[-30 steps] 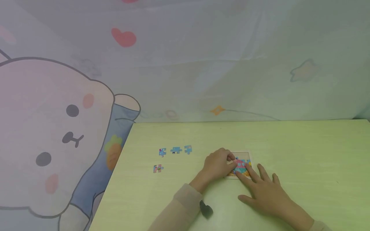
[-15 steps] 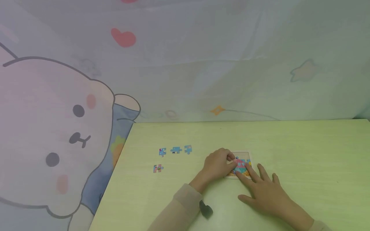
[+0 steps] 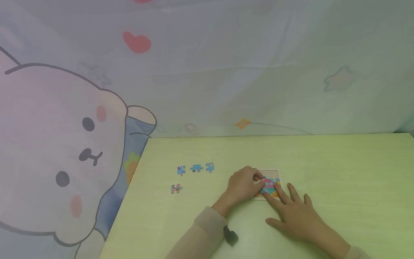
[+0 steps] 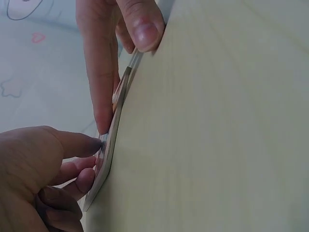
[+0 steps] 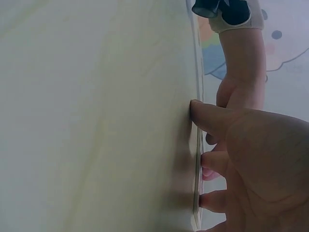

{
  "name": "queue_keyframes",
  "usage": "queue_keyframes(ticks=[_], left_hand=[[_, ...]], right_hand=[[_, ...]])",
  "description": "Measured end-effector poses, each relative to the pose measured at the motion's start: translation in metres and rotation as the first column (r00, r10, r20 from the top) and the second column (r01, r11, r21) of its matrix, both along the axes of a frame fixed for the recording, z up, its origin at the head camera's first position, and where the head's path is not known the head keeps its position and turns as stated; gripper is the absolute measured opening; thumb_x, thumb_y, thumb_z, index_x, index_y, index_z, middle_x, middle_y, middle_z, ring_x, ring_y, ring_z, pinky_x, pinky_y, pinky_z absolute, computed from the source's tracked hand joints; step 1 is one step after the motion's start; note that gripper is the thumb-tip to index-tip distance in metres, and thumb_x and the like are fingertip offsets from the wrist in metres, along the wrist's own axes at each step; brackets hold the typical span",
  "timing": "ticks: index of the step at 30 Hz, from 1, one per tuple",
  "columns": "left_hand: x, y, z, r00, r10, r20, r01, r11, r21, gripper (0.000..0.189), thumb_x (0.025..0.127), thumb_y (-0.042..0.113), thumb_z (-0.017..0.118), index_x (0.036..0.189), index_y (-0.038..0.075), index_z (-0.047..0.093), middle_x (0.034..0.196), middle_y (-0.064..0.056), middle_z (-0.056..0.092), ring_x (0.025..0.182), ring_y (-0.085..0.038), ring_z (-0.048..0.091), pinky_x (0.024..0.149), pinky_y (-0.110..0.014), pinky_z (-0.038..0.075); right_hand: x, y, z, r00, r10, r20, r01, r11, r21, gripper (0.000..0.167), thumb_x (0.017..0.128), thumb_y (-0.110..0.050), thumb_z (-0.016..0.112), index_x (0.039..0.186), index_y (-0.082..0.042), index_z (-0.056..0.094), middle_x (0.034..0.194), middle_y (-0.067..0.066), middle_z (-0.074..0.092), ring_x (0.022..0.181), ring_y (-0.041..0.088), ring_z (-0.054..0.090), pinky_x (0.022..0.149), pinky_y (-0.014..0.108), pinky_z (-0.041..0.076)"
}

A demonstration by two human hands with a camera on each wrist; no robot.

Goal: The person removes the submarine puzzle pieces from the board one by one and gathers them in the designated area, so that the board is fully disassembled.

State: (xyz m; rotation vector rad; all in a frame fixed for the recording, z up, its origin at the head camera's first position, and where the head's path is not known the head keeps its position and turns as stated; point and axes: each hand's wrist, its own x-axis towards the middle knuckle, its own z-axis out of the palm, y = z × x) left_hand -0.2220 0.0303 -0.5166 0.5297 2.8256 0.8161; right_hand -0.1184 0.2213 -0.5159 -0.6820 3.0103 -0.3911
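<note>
A small square puzzle board (image 3: pixel 271 174) with a pale frame lies on the table, its lower part filled with pink, blue and yellow pieces. My left hand (image 3: pixel 242 184) is over the board's left side, thumb and fingers curled around a puzzle piece mostly hidden by the fingertips. In the left wrist view, that hand (image 4: pixel 29 164) meets the board's face from the left. My right hand (image 3: pixel 295 214) rests with fairly straight fingers on the board's lower right part. Its thumb (image 5: pixel 207 116) touches near the board's edge in the right wrist view.
To the left on the table (image 3: pixel 339 172) lie several loose puzzle pieces, among them a blue one (image 3: pixel 196 168) and a pinkish one (image 3: pixel 176 189). A dark strap end (image 3: pixel 230 236) hangs by the left sleeve. Behind the table stands a printed curtain (image 3: pixel 207 79).
Both hands keep practically the same places on the board. The loose pieces have not moved. The curtain's printed bear at the left has shifted slightly.
</note>
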Motion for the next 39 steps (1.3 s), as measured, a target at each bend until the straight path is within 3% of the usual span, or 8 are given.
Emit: queue_keyframes(ticks=[11,29,39], left_hand=[[-0.0011,-0.0021,-0.0015,0.999,-0.001,0.054,0.000,1.000,0.020,0.016,0.093,0.035,0.074,0.104,0.024,0.076,0.094,0.013,0.061,0.082,-0.004,0.059,0.069,-0.026,0.047],[-0.0013,-0.0067,-0.0017,0.999,0.002,0.033,-0.003,1.000,0.030,0.019,0.093,0.038,0.075,0.105,0.023,0.076,0.096,0.013,0.062,0.084,-0.004,0.060,0.070,-0.028,0.049],[-0.0014,-0.0067,0.0012,0.997,0.015,0.075,-0.029,0.982,0.186,0.009,0.096,0.031,0.073,0.099,0.023,0.072,0.085,0.019,0.069,0.073,0.002,0.060,0.065,-0.024,0.047]], right_hand=[[0.0002,-0.0043,0.0065,1.000,-0.005,0.007,0.004,1.000,0.027,0.072,0.094,-0.060,0.067,0.156,-0.026,0.050,0.163,0.016,0.037,0.142,0.058,0.034,0.092,0.083,0.035],[-0.0029,-0.0027,0.0017,0.999,-0.010,0.032,0.009,1.000,0.024,0.073,0.095,-0.062,0.064,0.157,-0.028,0.048,0.165,0.021,0.031,0.143,0.058,0.032,0.094,0.084,0.032],[-0.0039,-0.0026,0.0013,1.000,-0.007,0.026,0.006,1.000,0.022,0.072,0.094,-0.063,0.064,0.156,-0.028,0.050,0.165,0.020,0.033,0.143,0.058,0.033,0.093,0.084,0.033]])
